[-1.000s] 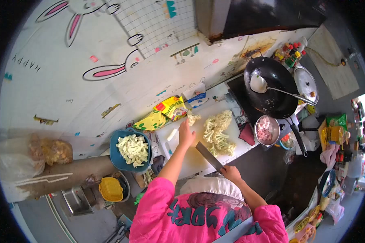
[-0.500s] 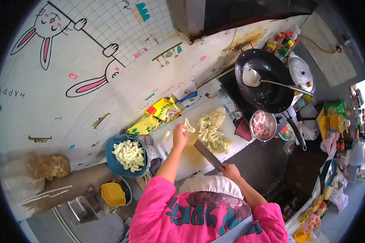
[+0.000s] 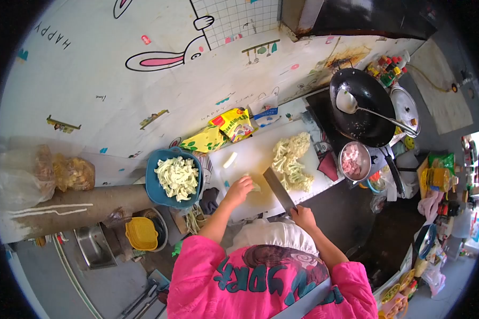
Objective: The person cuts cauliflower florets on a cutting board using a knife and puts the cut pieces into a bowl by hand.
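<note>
My right hand (image 3: 303, 217) grips the handle of a kitchen cleaver (image 3: 279, 189), its broad blade pointing up and left over the white cutting board (image 3: 243, 152). Just left of the blade, my left hand (image 3: 239, 190) is closed on a small cauliflower piece (image 3: 256, 187), mostly hidden by the fingers, low over the board. A heap of cauliflower (image 3: 289, 162) lies on the board's right side, beside the blade. Farther left on the board is a pale cut stem piece (image 3: 230, 159). Cut florets (image 3: 177, 178) fill a blue basin (image 3: 151, 193) left of the board.
A black wok (image 3: 375, 127) with a ladle (image 3: 348, 102) sits on the stove to the right. A metal bowl of raw meat (image 3: 352, 160) stands next to the board. Behind the board lies a yellow packet (image 3: 236, 124). A yellow basket (image 3: 141, 234) is at lower left.
My left hand has lowered the cauliflower piece toward the board, close to the cleaver. The cleaver stays in my right hand. The whole view has shifted and turned slightly.
</note>
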Available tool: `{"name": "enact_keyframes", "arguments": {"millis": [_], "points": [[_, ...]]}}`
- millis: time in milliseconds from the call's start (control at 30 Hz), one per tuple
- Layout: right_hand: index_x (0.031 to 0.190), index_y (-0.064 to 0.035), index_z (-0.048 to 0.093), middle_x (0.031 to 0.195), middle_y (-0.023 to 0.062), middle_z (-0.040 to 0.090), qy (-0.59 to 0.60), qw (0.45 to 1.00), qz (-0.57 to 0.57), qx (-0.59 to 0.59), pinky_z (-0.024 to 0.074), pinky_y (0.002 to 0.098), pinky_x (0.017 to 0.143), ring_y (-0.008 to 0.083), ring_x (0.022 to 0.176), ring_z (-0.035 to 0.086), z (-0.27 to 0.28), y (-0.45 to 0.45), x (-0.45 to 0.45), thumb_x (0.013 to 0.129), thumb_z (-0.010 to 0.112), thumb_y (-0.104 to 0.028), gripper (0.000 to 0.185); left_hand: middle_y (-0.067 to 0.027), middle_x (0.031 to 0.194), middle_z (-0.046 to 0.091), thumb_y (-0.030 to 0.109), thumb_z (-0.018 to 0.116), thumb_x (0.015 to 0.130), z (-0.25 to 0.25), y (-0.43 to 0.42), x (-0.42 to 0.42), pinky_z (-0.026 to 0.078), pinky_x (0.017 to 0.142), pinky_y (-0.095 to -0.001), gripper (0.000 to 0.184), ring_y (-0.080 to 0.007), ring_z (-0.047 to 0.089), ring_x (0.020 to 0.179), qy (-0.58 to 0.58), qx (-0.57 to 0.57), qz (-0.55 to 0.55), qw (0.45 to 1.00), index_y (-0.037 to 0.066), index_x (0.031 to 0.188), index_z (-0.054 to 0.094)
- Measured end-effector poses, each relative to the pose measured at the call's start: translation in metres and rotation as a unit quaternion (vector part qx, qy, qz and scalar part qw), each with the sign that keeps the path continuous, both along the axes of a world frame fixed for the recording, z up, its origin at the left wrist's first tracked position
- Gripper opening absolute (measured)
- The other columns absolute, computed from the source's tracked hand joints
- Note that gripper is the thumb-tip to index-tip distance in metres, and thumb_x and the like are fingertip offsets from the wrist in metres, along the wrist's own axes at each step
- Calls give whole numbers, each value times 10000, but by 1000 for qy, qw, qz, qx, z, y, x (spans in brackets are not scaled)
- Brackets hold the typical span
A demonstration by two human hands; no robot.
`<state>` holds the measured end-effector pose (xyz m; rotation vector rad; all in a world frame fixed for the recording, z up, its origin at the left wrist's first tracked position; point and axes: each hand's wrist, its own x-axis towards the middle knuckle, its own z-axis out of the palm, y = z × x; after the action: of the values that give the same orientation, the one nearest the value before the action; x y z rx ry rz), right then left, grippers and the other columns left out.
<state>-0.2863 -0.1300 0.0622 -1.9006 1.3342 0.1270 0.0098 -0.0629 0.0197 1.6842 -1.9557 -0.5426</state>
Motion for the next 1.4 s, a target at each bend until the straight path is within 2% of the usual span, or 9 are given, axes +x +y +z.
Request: {"name": "enact_keyframes", "arguments": {"millis": [33, 133, 267, 333, 533, 1133, 1233, 1333, 1400], "points": [[764, 7, 610, 718, 238, 592, -6, 1000, 1, -5, 461, 458, 633, 401, 704, 585, -1, 2, -1, 809, 536, -295, 314, -132, 1102, 519, -51, 568, 650, 3, 2, -5, 407, 907, -389, 329, -312, 468, 1078, 1, -6, 9, 1000, 39, 966, 561], [775, 1, 611, 719, 234, 593, -12, 1000, 11, -7, 460, 456, 636, 401, 706, 583, 7, 6, 0, 810, 537, -292, 304, -172, 1189, 452, -41, 561, 675, 24, 3, -30, 408, 912, -374, 343, -332, 478, 1064, 56, -50, 204, 976, 36, 1009, 555], [783, -10, 613, 714, 229, 595, -11, 1000, 22, -7, 461, 459, 636, 397, 703, 584, 16, 10, 4, 809, 539, -294, 294, -165, 1211, 416, -43, 602, 656, 13, 4, -41, 411, 893, -380, 387, -361, 465, 1064, 52, 9, 303, 951, 42, 1026, 529], [810, -35, 603, 734, 237, 595, -5, 999, 39, 1, 463, 475, 653, 408, 716, 580, 21, 10, 5, 818, 523, -306, 282, -166, 1189, 429, -48, 606, 648, -11, 4, -39, 416, 883, -378, 398, -364, 471, 1055, 106, 66, 317, 940, 42, 1028, 524], [765, -38, 610, 698, 213, 595, 9, 999, 53, -10, 460, 471, 628, 395, 685, 579, 35, 12, 8, 813, 541, -314, 289, -154, 1155, 453, -81, 582, 635, -22, 11, -36, 423, 869, -363, 381, -338, 473, 1069, 140, 28, 310, 940, 50, 987, 517], [784, -52, 621, 702, 213, 597, 18, 995, 93, -23, 468, 479, 636, 392, 680, 583, 29, 8, 6, 818, 528, -303, 269, -128, 1078, 508, -102, 562, 634, -16, 7, -41, 435, 839, -356, 368, -330, 504, 1018, 112, 40, 322, 939, 67, 958, 519], [808, -48, 619, 735, 221, 604, 44, 994, 99, -5, 470, 482, 664, 399, 711, 587, 28, 6, 8, 823, 521, -295, 266, -118, 1094, 475, -96, 565, 647, -12, 6, -41, 453, 780, -374, 373, -336, 534, 943, 109, 25, 314, 943, 75, 976, 524], [835, -43, 616, 770, 224, 610, 79, 991, 107, 21, 471, 485, 693, 406, 742, 590, 26, 5, 11, 826, 516, -294, 270, -148, 1148, 422, -112, 520, 644, 1, 5, -45, 461, 735, -397, 422, -350, 556, 863, 110, 99, 342, 928, 74, 1023, 532], [843, -38, 614, 785, 226, 613, 98, 989, 109, 36, 471, 485, 705, 405, 758, 592, 23, 4, 13, 827, 515, -297, 279, -160, 1152, 395, -112, 522, 650, -1, 5, -44, 461, 711, -399, 414, -347, 560, 816, 111, 88, 344, 928, 65, 1023, 537]]}}
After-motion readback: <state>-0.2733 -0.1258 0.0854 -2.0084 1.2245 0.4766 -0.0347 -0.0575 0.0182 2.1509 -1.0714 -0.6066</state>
